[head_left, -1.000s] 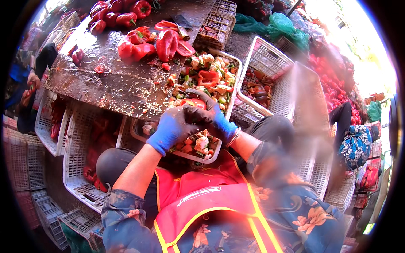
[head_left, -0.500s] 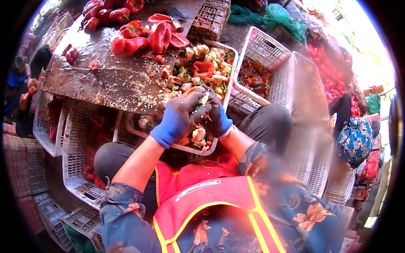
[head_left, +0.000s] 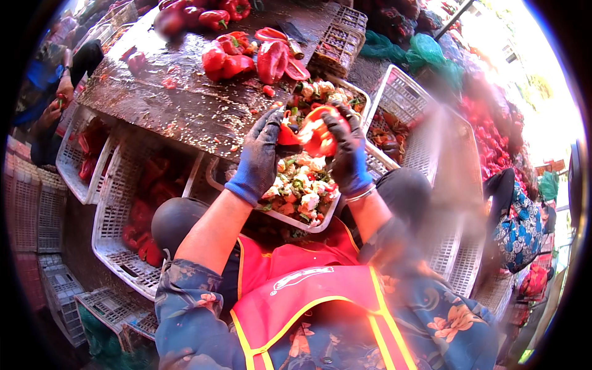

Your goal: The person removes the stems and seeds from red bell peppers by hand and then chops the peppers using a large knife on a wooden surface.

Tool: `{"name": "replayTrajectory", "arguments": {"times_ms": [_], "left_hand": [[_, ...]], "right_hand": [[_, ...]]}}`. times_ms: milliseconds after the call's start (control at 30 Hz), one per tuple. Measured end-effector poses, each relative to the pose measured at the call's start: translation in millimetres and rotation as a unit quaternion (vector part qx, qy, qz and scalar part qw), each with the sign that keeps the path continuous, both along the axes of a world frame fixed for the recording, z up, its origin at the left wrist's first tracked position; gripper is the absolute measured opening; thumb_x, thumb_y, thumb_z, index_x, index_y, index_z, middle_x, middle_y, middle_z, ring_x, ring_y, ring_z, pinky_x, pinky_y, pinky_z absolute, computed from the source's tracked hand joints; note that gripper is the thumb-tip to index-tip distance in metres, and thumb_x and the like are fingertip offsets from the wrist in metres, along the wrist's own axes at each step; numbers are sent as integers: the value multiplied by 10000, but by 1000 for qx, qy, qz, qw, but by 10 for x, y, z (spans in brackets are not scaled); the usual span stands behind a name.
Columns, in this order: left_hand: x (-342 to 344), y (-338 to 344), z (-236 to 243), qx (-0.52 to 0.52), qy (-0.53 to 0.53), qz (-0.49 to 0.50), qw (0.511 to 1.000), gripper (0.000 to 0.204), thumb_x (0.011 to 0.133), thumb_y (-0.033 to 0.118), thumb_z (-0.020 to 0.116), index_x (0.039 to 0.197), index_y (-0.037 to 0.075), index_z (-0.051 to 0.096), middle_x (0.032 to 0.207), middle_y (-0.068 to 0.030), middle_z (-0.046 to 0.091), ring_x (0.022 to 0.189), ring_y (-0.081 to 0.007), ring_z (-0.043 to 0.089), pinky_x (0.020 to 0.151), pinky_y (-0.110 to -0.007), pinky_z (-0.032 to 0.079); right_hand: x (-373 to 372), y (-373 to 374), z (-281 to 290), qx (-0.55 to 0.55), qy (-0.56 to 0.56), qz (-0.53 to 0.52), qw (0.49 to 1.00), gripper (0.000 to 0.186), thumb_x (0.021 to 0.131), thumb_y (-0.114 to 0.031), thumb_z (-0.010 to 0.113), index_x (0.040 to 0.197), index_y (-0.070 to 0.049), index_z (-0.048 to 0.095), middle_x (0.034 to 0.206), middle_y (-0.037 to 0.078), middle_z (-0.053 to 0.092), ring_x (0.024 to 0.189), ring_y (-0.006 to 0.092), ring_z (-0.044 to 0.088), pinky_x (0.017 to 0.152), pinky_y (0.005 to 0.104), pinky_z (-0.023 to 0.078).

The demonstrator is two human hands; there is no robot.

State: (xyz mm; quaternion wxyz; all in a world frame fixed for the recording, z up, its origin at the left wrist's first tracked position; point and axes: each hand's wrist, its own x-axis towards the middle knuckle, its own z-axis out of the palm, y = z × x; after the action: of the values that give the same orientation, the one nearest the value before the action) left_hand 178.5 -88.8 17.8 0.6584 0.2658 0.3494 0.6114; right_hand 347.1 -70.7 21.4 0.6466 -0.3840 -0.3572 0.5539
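Observation:
My left hand [head_left: 260,148], in a dark, blue-cuffed glove, is closed on a red pepper piece [head_left: 287,134]. My right hand [head_left: 347,148], in a matching glove, grips a bright, opened red pepper [head_left: 317,137]. Both hands are over a white tray [head_left: 299,225] of pale cores, green stems and red scraps. On the dark, seed-strewn board [head_left: 148,102] beyond them lie cut pepper halves [head_left: 271,65] and a knife [head_left: 291,37], with whole red peppers [head_left: 216,18] farther back.
White crates of red peppers [head_left: 123,259] stand below the board at left. A crate of scraps [head_left: 416,92] is at right, near green netting [head_left: 428,55] and red sacks [head_left: 481,123]. A co-worker's hands [head_left: 61,92] are at far left, another person [head_left: 518,228] at far right.
My hands were together low in the tray and have moved apart and upward, now showing the red pepper opened between them. The view has shifted slightly, so the board sits farther right.

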Motion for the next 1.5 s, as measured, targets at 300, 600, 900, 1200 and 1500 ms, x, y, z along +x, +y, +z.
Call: {"name": "replayTrajectory", "arguments": {"times_ms": [300,600,900,1200,1500], "left_hand": [[-120,104,-131,-36,-103,93,990,267,1068,264,520,1253,91,605,1066,-104,712,853,-239,726,722,-370,623],[-157,206,-268,39,-151,111,982,167,1055,229,537,1104,104,636,971,-57,709,831,-191,712,776,-353,603],[-231,83,-114,83,-171,84,978,133,1057,163,539,1136,105,630,872,25,614,742,-77,617,638,-214,539],[-153,-249,-153,122,360,-48,924,344,1017,170,629,1321,8,630,1191,-74,682,1067,-113,613,929,-270,501],[-105,-112,44,12,177,-113,978,313,1001,154,642,1274,4,665,1059,-5,691,930,-66,619,807,-215,493]], "right_hand": [[-66,456,363,341,-462,-125,809,657,837,130,646,1449,-32,470,1369,134,580,1249,273,599,1062,387,520],[-602,488,356,371,-593,89,709,447,934,-235,751,1317,-46,621,1159,182,705,1088,266,693,888,390,545],[-482,394,74,241,-440,49,864,187,1048,-221,586,1153,-79,650,911,3,646,701,94,582,650,257,512],[-870,814,951,153,-133,382,902,547,1031,-235,611,1510,-24,453,1350,101,618,1204,171,599,1019,295,479],[520,1298,-640,14,-827,72,557,526,857,-386,707,1288,-107,592,1287,241,631,1131,420,643,939,514,517]]}}
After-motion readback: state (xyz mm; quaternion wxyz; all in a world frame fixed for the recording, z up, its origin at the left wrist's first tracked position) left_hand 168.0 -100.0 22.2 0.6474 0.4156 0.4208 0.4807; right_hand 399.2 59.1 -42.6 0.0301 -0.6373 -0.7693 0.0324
